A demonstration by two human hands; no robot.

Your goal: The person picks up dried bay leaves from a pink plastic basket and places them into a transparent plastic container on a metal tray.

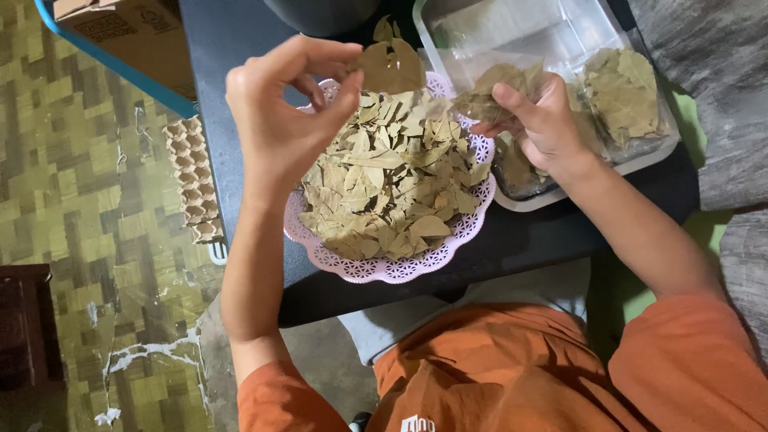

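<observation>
A pink lace-edged basket plate (376, 270) on a dark table holds a heap of dried bay leaves (392, 180). My left hand (280, 112) is raised over the plate's far left side and pinches one dried leaf (392, 64) between thumb and fingers. My right hand (540, 120) hovers at the plate's right edge and grips a small bunch of dried leaves (492, 88). Beside it a white tray (640, 160) carries clear bags of more leaves (624, 96).
The dark table (520, 240) ends near my lap. On the patterned floor to the left lie a cardboard egg carton (192, 180) and a cardboard box (128, 36) behind a blue rim. A dark pot (320, 14) stands at the table's far side.
</observation>
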